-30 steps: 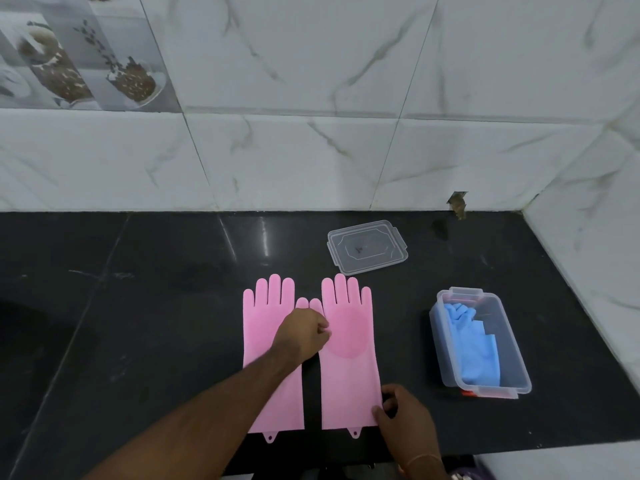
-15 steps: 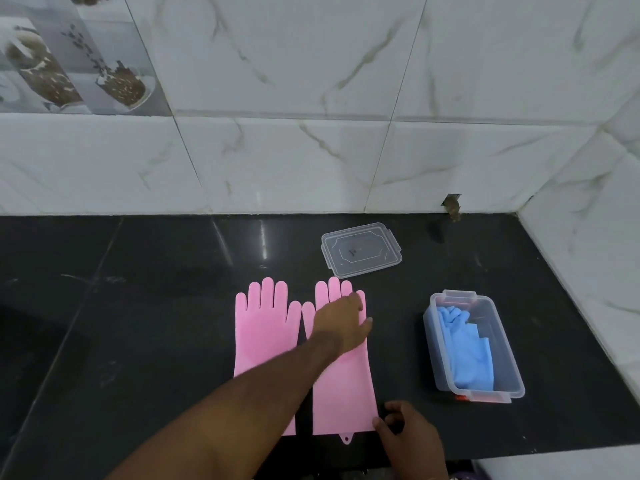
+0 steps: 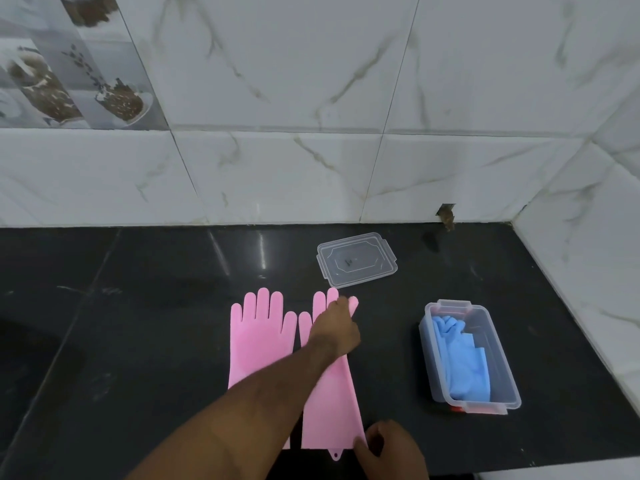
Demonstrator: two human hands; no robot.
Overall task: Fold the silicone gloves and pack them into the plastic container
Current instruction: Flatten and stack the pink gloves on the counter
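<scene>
Head view, the only one. Two pink silicone gloves lie flat on the black bench, fingers pointing away from the person, cuffs toward them. The left pink glove (image 3: 258,341) lies just to the left of the left forearm, which crosses over its cuff end. The left hand (image 3: 335,329) rests on the finger end of the right pink glove (image 3: 332,400), curled down over the glove's fingertips; whether it pinches them or only presses them flat, I cannot tell. The right hand (image 3: 389,448) sits at the near corner of the same glove, thumb and fingers closed on the cuff edge beside the small hanging tab. The clear plastic container (image 3: 502,358) stands well to the right of both hands, open, with a folded blue pair of gloves (image 3: 462,362) already inside along its left side. Its lid (image 3: 356,259) lies flat on the bench just beyond the left hand. Judgement: the blue pair is packed and the pink pair is at the start of folding, this glove being held at both ends. The next move likely calls for bringing one end over to the other, keeping the edges aligned, since silicone tends to spring open unless pressed. Room remains in the right half of the container.
</scene>
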